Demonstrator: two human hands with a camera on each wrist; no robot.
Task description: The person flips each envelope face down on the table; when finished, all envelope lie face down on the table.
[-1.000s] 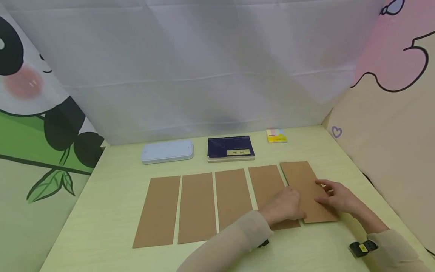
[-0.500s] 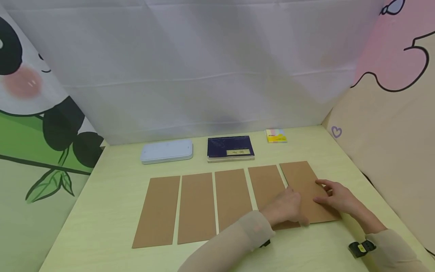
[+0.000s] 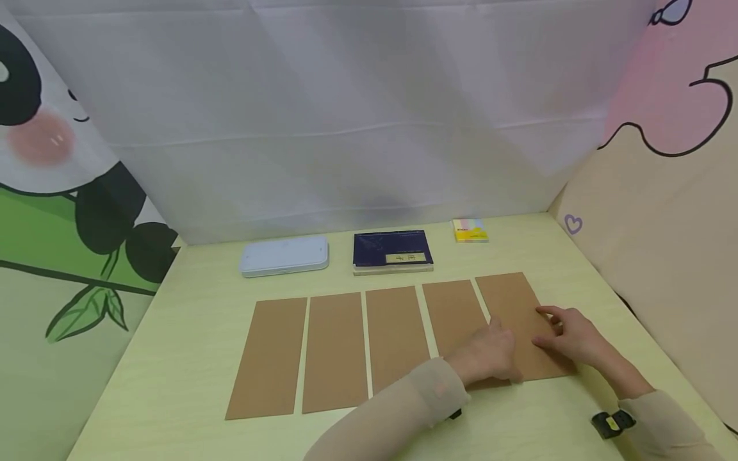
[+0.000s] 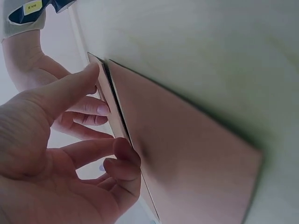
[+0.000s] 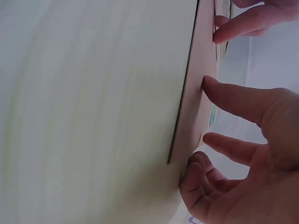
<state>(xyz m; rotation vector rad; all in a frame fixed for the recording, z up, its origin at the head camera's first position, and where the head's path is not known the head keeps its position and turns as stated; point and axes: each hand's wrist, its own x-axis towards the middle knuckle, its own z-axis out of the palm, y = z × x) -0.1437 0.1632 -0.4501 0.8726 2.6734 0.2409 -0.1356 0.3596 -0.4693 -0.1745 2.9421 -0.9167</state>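
A brown rectangular cardboard piece lies flat at the right end of a row of similar pieces. My left hand touches its left side, overlapping the neighbouring cardboard piece. In the left wrist view, that hand's thumb reaches the near end while its other fingers bend beside the gap. From the right, my right hand rests its thumb and forefinger on the same end piece. The right wrist view has its thumb on the cardboard and the lower fingers curled past the edge.
More cardboard pieces continue leftward with narrow gaps. Behind them stand a pale flat case, a dark blue book and a small sticky-note pack. A white cloth hangs at the back; printed walls flank the table.
The end cardboard piece has settled from slightly raised to flat on the table. My left hand has shifted slightly right and down; the right hand has barely moved.
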